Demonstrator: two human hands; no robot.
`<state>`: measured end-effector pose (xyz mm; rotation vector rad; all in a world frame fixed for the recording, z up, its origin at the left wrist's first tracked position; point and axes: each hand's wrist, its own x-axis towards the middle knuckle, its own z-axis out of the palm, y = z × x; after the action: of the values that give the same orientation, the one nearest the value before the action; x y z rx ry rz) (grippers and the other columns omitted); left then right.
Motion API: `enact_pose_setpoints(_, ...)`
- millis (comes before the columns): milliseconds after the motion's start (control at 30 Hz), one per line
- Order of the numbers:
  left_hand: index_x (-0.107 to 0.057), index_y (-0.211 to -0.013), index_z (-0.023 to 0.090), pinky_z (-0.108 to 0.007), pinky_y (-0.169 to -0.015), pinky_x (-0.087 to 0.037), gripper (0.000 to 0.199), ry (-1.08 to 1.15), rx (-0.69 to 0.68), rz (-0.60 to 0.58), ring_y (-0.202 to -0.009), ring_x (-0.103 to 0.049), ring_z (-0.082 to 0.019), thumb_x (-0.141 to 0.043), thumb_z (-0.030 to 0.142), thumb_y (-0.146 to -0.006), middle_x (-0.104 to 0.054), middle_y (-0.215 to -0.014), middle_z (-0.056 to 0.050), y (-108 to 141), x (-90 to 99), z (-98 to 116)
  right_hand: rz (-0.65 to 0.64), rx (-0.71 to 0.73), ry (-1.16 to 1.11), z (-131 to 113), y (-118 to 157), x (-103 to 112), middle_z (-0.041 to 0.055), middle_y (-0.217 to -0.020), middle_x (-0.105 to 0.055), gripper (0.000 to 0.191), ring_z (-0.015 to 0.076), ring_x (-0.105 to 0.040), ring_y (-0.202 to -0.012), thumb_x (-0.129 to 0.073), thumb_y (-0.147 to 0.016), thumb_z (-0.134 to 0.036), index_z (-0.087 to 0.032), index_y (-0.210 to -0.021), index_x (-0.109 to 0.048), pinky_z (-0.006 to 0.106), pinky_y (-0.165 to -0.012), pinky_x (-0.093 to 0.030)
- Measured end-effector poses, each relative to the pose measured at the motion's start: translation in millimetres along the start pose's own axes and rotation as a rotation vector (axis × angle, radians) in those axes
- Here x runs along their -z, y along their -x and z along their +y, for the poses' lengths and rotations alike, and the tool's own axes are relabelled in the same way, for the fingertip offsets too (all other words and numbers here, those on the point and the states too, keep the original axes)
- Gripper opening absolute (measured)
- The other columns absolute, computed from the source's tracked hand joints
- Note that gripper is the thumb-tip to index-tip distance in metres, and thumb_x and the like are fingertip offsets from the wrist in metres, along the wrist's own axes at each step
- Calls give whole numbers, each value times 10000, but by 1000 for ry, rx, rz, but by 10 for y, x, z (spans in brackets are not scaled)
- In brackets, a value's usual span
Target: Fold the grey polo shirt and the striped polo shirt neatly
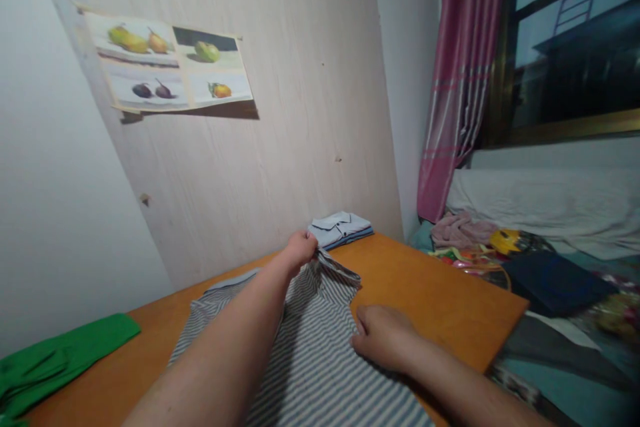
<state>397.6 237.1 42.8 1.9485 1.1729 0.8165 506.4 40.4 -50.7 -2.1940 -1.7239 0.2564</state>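
Note:
A grey-and-white striped shirt lies spread on the orange-brown table, running toward me past the bottom of the view. My left hand reaches across it and pinches the cloth at its far end, which is lifted a little off the table. Closer to me, at the shirt's right edge, my right hand has its fingers curled closed against the striped cloth. My left forearm covers part of the shirt's left side.
Folded shirts are stacked at the table's far edge, by the wall. Green clothing lies at the left. Beyond the table's right edge are a dark blue cloth, a pink cloth and other piled items beneath a window with a pink curtain.

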Motion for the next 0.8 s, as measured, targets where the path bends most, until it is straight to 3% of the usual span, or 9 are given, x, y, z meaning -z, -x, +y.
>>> enact_pose_setpoints(133,-604,-812,154,-197,-505,-374,106,91,1,-11,-487,-471,-84,-591,257,-833,-514,-579,32,-16,186,101,51,20,-92,-17,56,-84,48,-801,-720,65,209,-643,-756,-564,-786,-237,-231,-761,-623,278,-582,-278)
enact_pose_setpoints(333,-611,-776,146,-230,-550,-447,168,169,21,55,-528,-522,-111,-636,312,-778,-538,-567,4,18,472,112,172,65,-267,-120,128,-182,25,-786,-699,75,182,-631,-725,-486,-899,-268,-238,-858,-541,258,-609,-308)
enact_pose_setpoints(500,-562,-795,165,-235,-557,-475,153,227,15,174,-539,-525,-110,-618,291,-730,-517,-601,20,85,892,-13,157,153,-148,-469,263,-132,42,-860,-738,125,215,-683,-792,-494,-934,-315,-255,-1002,-580,275,-615,-311)
enact_pose_setpoints(667,-492,-792,198,-191,-500,-425,159,202,69,274,-496,-473,-84,-589,269,-688,-466,-610,56,319,1452,-484,-39,333,59,-1002,459,-121,98,-945,-761,215,262,-725,-840,-457,-946,-299,-237,-1021,-649,300,-592,-345)
enact_pose_setpoints(800,-476,-733,203,-187,-437,-321,118,44,227,310,-452,-448,-102,-572,268,-715,-459,-545,51,601,1620,-1138,-223,419,192,-1256,535,-221,140,-1077,-741,270,298,-734,-879,-529,-854,-188,-205,-1049,-715,307,-564,-389)
